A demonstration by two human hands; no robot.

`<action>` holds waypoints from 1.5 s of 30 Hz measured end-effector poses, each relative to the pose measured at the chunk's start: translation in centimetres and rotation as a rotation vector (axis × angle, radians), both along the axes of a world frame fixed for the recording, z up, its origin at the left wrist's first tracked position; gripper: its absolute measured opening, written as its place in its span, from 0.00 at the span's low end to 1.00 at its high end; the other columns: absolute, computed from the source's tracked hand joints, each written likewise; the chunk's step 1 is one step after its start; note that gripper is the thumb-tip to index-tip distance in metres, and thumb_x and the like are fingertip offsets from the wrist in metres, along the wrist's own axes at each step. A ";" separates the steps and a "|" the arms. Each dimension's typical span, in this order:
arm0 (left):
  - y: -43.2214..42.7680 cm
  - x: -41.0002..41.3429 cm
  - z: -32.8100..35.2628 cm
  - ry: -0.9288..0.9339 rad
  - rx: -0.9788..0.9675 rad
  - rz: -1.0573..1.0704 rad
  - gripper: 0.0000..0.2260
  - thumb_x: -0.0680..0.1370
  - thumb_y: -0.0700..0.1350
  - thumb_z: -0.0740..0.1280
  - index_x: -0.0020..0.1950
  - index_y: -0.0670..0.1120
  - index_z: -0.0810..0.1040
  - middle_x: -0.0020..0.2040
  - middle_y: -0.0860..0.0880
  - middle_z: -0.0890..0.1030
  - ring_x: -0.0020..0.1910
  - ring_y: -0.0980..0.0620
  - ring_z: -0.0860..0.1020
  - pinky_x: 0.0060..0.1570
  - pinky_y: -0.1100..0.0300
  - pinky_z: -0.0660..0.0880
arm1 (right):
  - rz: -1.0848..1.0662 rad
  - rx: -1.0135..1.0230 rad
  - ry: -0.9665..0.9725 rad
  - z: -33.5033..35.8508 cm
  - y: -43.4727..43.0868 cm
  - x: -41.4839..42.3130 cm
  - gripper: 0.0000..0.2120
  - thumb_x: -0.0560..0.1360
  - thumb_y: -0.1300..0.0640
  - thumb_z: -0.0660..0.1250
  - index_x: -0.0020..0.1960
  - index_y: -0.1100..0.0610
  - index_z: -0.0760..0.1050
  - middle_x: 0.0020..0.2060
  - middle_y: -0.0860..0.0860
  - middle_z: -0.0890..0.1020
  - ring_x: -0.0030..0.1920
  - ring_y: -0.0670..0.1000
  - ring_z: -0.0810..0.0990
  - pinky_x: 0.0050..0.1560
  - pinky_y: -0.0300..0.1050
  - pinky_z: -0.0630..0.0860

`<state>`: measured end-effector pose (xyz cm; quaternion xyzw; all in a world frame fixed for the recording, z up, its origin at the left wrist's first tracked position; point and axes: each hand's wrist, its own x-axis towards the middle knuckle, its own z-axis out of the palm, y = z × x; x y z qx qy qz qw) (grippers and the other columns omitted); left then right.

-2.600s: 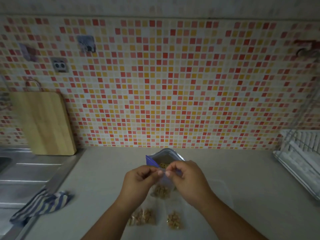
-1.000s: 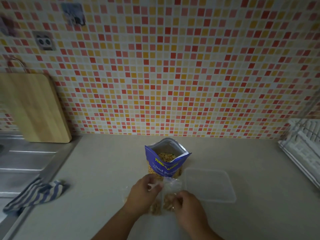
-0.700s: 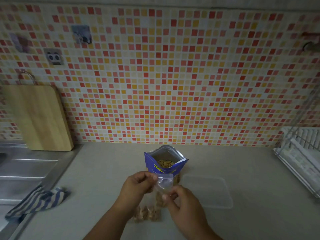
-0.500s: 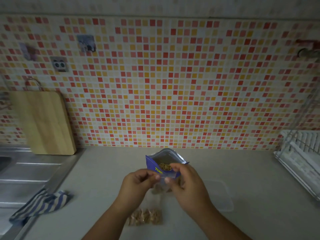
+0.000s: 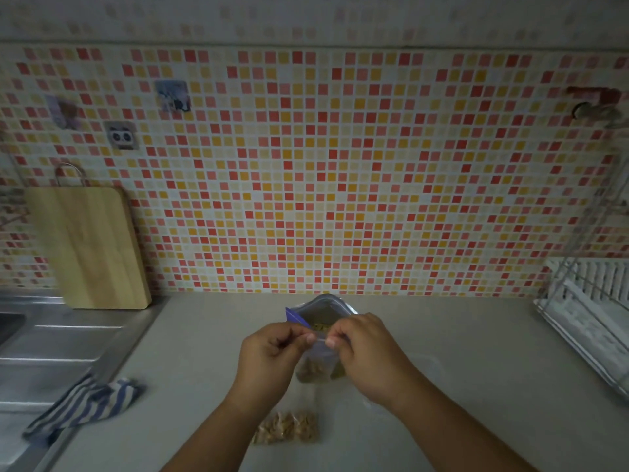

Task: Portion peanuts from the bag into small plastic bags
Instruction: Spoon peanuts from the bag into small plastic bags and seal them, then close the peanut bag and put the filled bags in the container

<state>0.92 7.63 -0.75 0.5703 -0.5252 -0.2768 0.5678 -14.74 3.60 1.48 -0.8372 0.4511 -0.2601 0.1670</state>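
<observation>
Both hands have come up off the counter since a second ago, and the small bag has risen with them.

From my seat at the far end I see the left hand [image 5: 272,356] and the right hand [image 5: 367,356] side by side above the counter [image 5: 204,352]. On each, thumb and forefinger pinch the top edge of the small bag [image 5: 316,364], and the other fingers are curled in. The small bag is clear, hangs between the two hands and holds peanuts in its lower part. Whether its top is sealed I cannot tell (the picture is dim and a little blurred there).

Just behind the hands stands the peanut bag [image 5: 323,306] — blue outside, silver inside, upright, mouth open, peanuts showing within. The small bag hangs in front of its lower part; I cannot tell whether they touch.

Nearer me, between the forearms, the filled bags [image 5: 287,432] lie flat on the counter, touching one another. I cannot count them.

To the left a wooden board [image 5: 88,247] leans on the tiled wall [image 5: 340,182], its foot on the steel drainboard [image 5: 51,335]. A striped cloth [image 5: 85,403] lies crumpled across the seam of drainboard and counter. A wire rack [image 5: 592,311] sits at the right edge — well apart from the hands. Stickers [image 5: 121,135] dot the wall at upper left.
</observation>
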 end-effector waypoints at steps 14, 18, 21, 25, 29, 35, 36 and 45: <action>-0.9 -0.7 -10.2 0.163 0.530 0.042 0.08 0.77 0.39 0.65 0.38 0.44 0.80 0.24 0.51 0.78 0.24 0.52 0.73 0.33 0.59 0.73 | -0.182 0.333 0.213 -9.2 -1.4 0.1 0.12 0.77 0.52 0.61 0.52 0.56 0.80 0.53 0.57 0.82 0.55 0.56 0.79 0.47 0.41 0.71; -1.4 -0.2 -12.3 -0.219 0.548 0.096 0.11 0.74 0.44 0.66 0.33 0.54 0.77 0.24 0.55 0.78 0.26 0.62 0.75 0.34 0.65 0.72 | -0.205 0.267 0.390 -12.1 -1.6 1.2 0.12 0.78 0.54 0.58 0.56 0.55 0.77 0.55 0.54 0.81 0.59 0.55 0.77 0.55 0.43 0.73; -1.8 -0.3 -13.2 -0.340 0.538 0.105 0.10 0.75 0.46 0.66 0.34 0.54 0.76 0.29 0.54 0.78 0.32 0.57 0.77 0.39 0.62 0.72 | -0.200 0.225 0.435 -13.5 -1.9 1.3 0.11 0.77 0.53 0.59 0.54 0.53 0.78 0.52 0.53 0.82 0.57 0.54 0.76 0.52 0.43 0.74; -1.9 -0.3 -14.2 -0.439 0.486 0.113 0.06 0.76 0.47 0.65 0.49 0.50 0.82 0.45 0.50 0.84 0.45 0.51 0.80 0.45 0.63 0.70 | -0.209 0.000 0.347 -12.0 -1.1 0.9 0.10 0.61 0.45 0.72 0.32 0.51 0.77 0.27 0.48 0.80 0.33 0.50 0.79 0.28 0.38 0.72; -2.4 0.1 -13.3 -0.389 0.372 0.181 0.14 0.73 0.42 0.69 0.58 0.48 0.78 0.46 0.51 0.76 0.40 0.53 0.73 0.45 0.66 0.66 | -0.160 -0.376 0.123 -5.1 -1.9 0.5 0.11 0.72 0.48 0.62 0.35 0.51 0.77 0.31 0.47 0.79 0.36 0.50 0.76 0.34 0.42 0.72; -5.3 1.9 -7.7 -0.238 0.181 0.249 0.22 0.73 0.38 0.69 0.66 0.47 0.69 0.55 0.49 0.70 0.48 0.48 0.75 0.45 0.69 0.68 | -0.104 0.218 1.022 1.8 -10.4 5.1 0.18 0.77 0.53 0.63 0.65 0.56 0.71 0.59 0.53 0.77 0.58 0.54 0.76 0.52 0.45 0.71; -5.7 2.1 -6.8 -0.252 0.170 0.213 0.24 0.74 0.38 0.68 0.68 0.48 0.67 0.56 0.50 0.69 0.50 0.48 0.74 0.47 0.65 0.69 | -0.086 0.194 1.132 1.5 -11.1 5.7 0.19 0.76 0.53 0.64 0.66 0.56 0.70 0.60 0.52 0.76 0.59 0.54 0.76 0.52 0.44 0.70; -7.9 3.0 -4.4 -0.451 0.215 0.076 0.17 0.76 0.39 0.64 0.65 0.47 0.72 0.62 0.45 0.76 0.43 0.53 0.75 0.47 0.64 0.70 | -0.039 0.068 1.209 2.4 -10.4 6.2 0.12 0.75 0.54 0.64 0.58 0.54 0.74 0.37 0.50 0.71 0.42 0.50 0.72 0.45 0.41 0.67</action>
